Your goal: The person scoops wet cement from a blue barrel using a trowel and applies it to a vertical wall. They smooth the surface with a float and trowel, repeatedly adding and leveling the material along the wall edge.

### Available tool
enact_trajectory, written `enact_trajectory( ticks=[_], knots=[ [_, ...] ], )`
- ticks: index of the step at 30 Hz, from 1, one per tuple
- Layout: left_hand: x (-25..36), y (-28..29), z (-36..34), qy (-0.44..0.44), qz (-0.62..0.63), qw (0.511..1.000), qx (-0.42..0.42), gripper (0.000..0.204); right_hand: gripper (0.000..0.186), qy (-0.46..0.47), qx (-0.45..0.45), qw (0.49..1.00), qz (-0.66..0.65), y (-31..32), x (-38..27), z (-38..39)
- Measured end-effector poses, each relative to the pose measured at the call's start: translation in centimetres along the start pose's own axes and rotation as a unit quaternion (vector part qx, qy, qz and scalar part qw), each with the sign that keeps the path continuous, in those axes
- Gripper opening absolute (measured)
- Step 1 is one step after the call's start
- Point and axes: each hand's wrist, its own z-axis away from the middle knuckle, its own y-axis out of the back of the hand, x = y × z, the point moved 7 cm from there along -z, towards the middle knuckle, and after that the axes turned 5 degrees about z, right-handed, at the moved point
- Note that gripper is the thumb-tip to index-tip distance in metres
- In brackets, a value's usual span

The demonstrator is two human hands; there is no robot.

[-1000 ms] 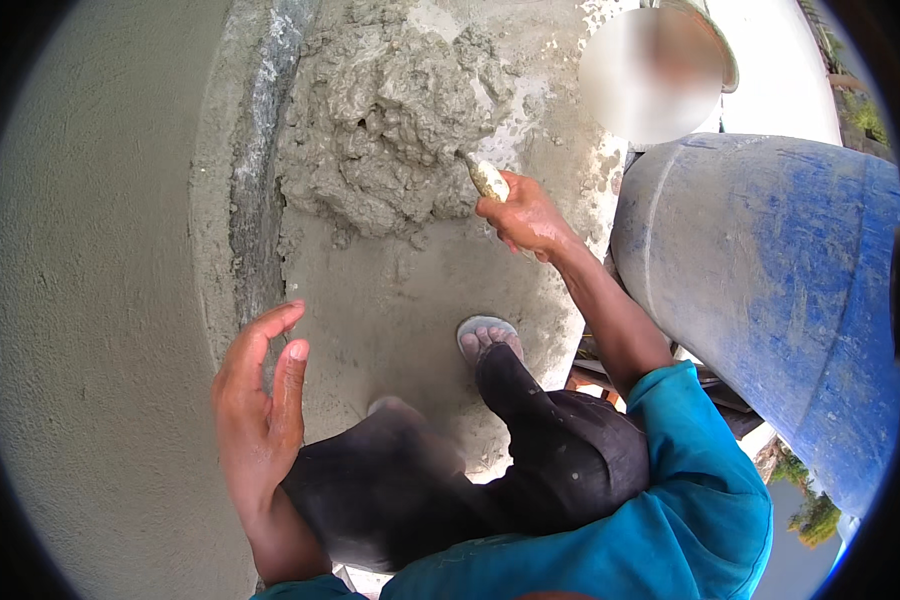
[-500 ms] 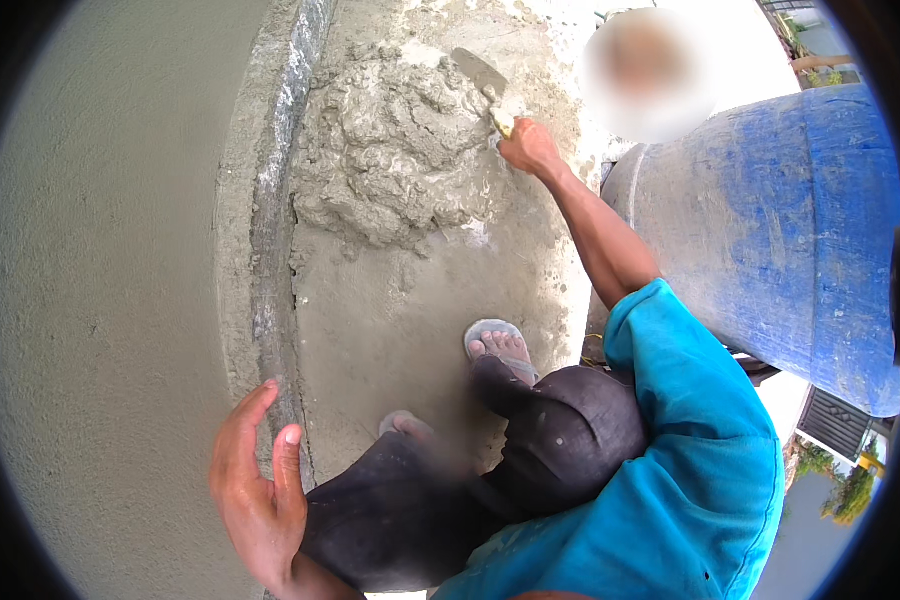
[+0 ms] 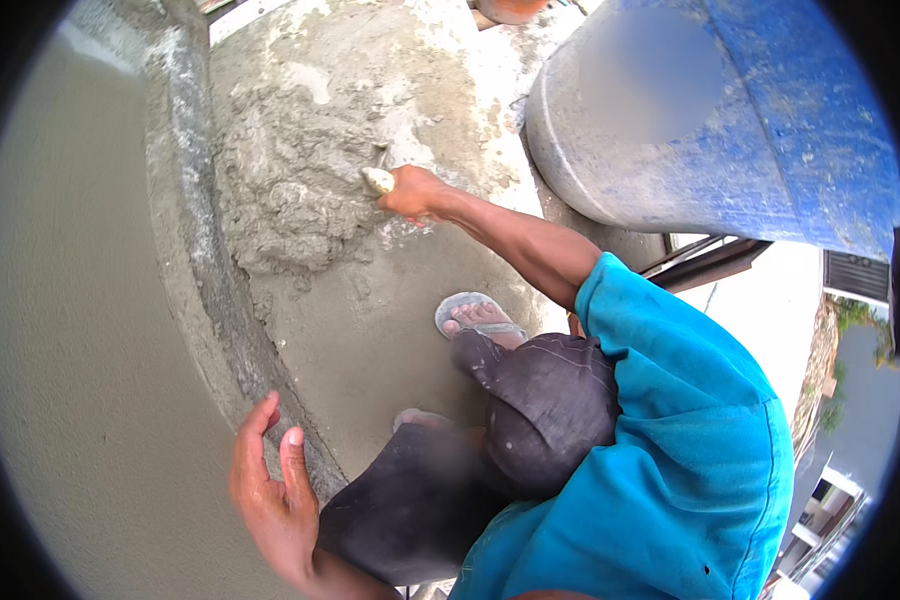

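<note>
My right hand (image 3: pixel 413 193) is closed around the pale handle of a trowel (image 3: pixel 378 180), at the right side of a heap of wet grey mortar (image 3: pixel 295 185). Most of the trowel's blade is hidden, apparently down in the mortar. Low on the left, my left hand (image 3: pixel 275 495) is empty, its thumb and fingers spread apart. It hovers near the long raised concrete edge (image 3: pixel 225 310), and I cannot tell whether the fingertips touch it.
A smooth grey cement surface (image 3: pixel 80 300) fills the left side. On the right lies a large blue drum (image 3: pixel 770 130) smeared with cement, a dark metal bar (image 3: pixel 705 268) beside it. My sandalled foot (image 3: pixel 478 318) rests on the grey floor (image 3: pixel 335 335). An orange container (image 3: pixel 510 10) is at the far edge.
My right hand has brought the trowel from the heap's far right side closer in, and its blade has dropped from sight. My left hand keeps its spread pose. The whole view has turned somewhat.
</note>
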Motion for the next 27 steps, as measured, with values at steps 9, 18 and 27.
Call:
enact_trajectory(
  ticks=[9, 18, 27],
  knots=[
    [2.6, -3.1, 0.5, 0.024, 0.021, 0.993, -0.115, 0.043, 0.050, 0.201, 0.212, 0.949, 0.120, 0.4, -5.6, 4.8],
    [-1.8, -0.9, 2.3, 0.015, 0.049, 0.996, -0.077, 0.038, 0.017, -0.092, -0.111, 0.968, -0.204, -3.1, 11.4, 17.5],
    [-1.0, 1.7, 5.0, -0.019, -0.052, 0.998, 0.002, 0.030, 0.016, -0.031, -0.179, 0.946, -0.270, -11.3, -1.5, 5.7]
  ],
)
